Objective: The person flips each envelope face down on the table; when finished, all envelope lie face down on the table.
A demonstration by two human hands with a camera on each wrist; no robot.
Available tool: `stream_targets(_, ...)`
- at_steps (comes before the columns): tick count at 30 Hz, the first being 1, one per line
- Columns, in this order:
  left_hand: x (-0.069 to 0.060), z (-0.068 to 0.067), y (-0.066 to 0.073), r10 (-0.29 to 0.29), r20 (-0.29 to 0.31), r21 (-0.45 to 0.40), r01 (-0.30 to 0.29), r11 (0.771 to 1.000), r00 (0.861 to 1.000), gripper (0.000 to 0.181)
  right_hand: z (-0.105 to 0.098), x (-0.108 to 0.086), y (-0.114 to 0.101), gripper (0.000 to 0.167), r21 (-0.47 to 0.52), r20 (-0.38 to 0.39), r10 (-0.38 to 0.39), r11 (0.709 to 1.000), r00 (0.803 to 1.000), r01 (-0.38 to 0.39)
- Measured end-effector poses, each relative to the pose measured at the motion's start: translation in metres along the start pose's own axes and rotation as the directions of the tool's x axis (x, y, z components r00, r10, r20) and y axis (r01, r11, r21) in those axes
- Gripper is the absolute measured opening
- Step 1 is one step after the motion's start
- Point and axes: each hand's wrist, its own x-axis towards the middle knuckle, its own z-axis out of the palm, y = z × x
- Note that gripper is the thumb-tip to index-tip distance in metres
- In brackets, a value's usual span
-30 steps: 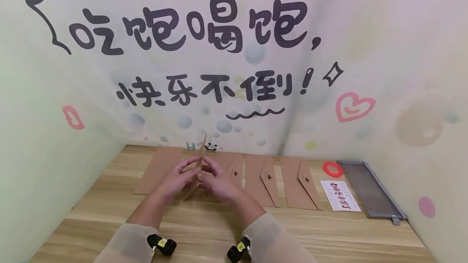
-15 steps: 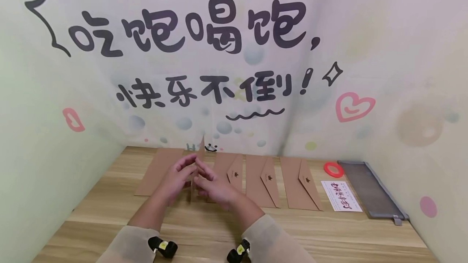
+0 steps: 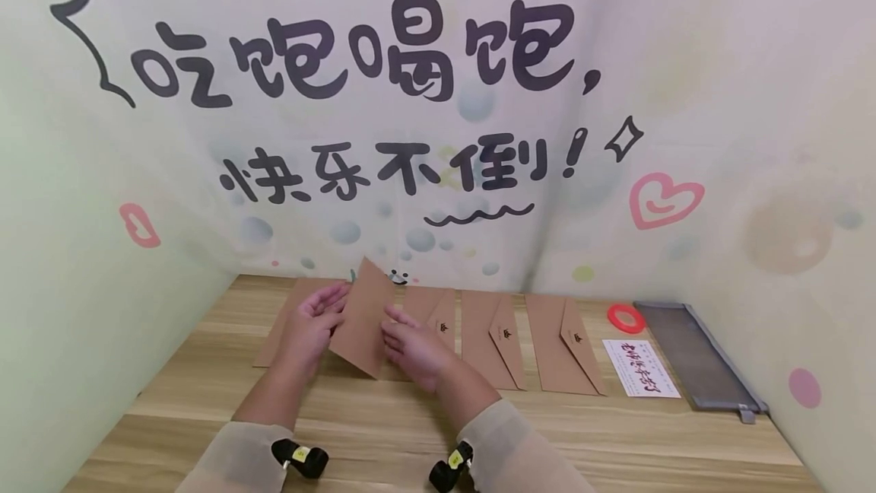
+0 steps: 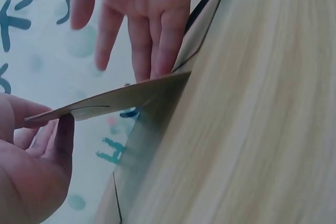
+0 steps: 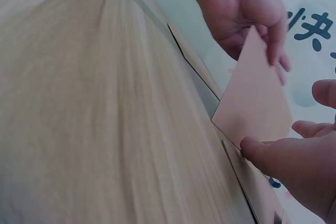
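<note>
A brown envelope stands tilted above the table, its plain face turned toward the head camera. My left hand pinches its left side; the left wrist view shows the thumb and fingers of that hand on either side of the envelope's edge. On the other side, my right hand has its fingers extended and touches the envelope near the right edge. In the right wrist view, the thumb of the right hand lies at a lower edge of the envelope.
A plain brown envelope lies at the left, partly behind my left hand. Several flapped envelopes lie to the right, one of them near the card. Beyond are a white card, a red ring and a grey mesh pouch.
The held envelope has turned from edge-on to show its broad face. My hands have moved apart, the left slightly leftward and the right slightly rightward.
</note>
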Motion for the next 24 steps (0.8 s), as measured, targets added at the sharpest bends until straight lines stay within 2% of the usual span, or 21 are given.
stream_targets(4,0.002,-0.009,-0.003,-0.042,-0.005,0.108,0.042,0.993,0.999,0.061,-0.005,0.002,0.0,0.063,-0.002,-0.027,0.007,1.0,1.0,-0.008)
stream_targets(10,0.003,-0.016,-0.011,-0.097,-0.02,0.338,0.098,0.936,0.995,0.061,-0.008,0.004,0.001,0.062,-0.014,-0.039,0.01,1.0,0.999,-0.01)
stream_targets(12,0.003,-0.016,-0.013,-0.11,-0.011,0.374,0.106,0.921,0.994,0.061,-0.008,0.004,0.001,0.062,-0.022,-0.038,0.006,1.0,0.999,-0.007)
stream_targets(18,0.002,-0.011,-0.015,-0.11,0.036,0.446,0.082,0.891,0.993,0.06,-0.009,0.003,0.001,0.063,-0.035,-0.042,0.007,0.999,0.999,-0.009)
stream_targets(21,0.001,-0.009,-0.014,-0.111,0.041,0.479,0.079,0.874,0.993,0.06,-0.009,0.002,0.0,0.062,-0.033,-0.044,0.008,0.999,0.999,-0.009)
stream_targets(24,0.0,-0.008,-0.012,-0.117,0.033,0.486,0.086,0.87,0.993,0.06,-0.008,0.001,-0.002,0.059,-0.068,-0.047,-0.006,0.998,0.999,0.003)
